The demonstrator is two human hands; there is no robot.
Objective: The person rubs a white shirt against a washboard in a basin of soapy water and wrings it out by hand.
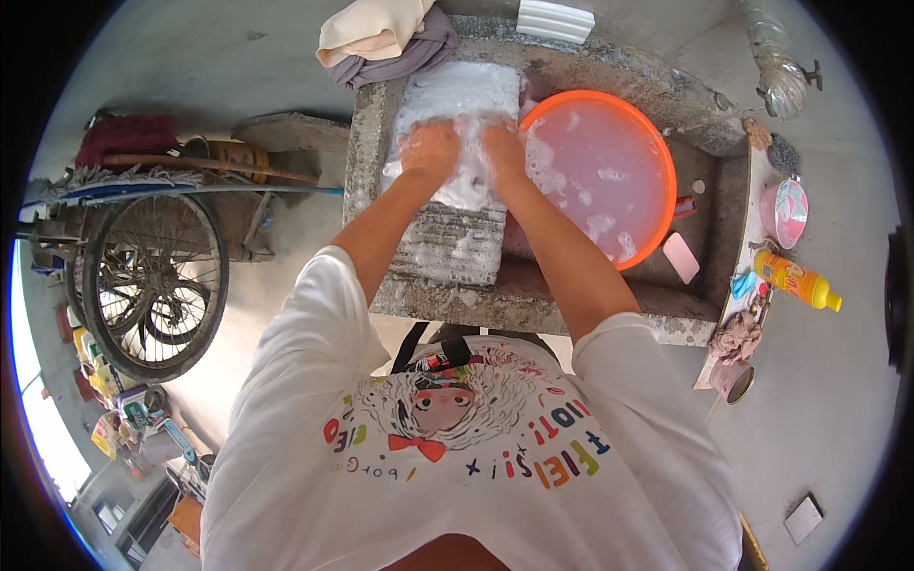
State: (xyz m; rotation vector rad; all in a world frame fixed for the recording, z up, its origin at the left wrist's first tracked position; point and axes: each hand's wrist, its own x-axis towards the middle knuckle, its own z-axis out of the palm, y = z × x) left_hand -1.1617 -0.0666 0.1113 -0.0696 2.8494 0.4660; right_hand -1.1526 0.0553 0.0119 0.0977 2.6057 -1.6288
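Note:
A white cloth [466, 88], thick with suds, lies spread over the ridged concrete washboard [447, 249] at the left side of a concrete sink. Both of my hands press down on its middle, side by side. My left hand [430, 149] is curled, gripping the cloth with the fingers partly lost in foam. Close on its right, my right hand [501, 150] also bears on the cloth; suds and blur cover its fingertips. Beside the right forearm stands an orange basin [669, 162] of cloudy, foamy water.
Folded cream and grey fabrics [376, 33] rest on the sink's back left corner. Inside the sink lies a pink bar [681, 257] by the basin. A yellow bottle [795, 278] and a pink-white tub [785, 214] line the right ledge. A bicycle wheel [152, 281] stands at left.

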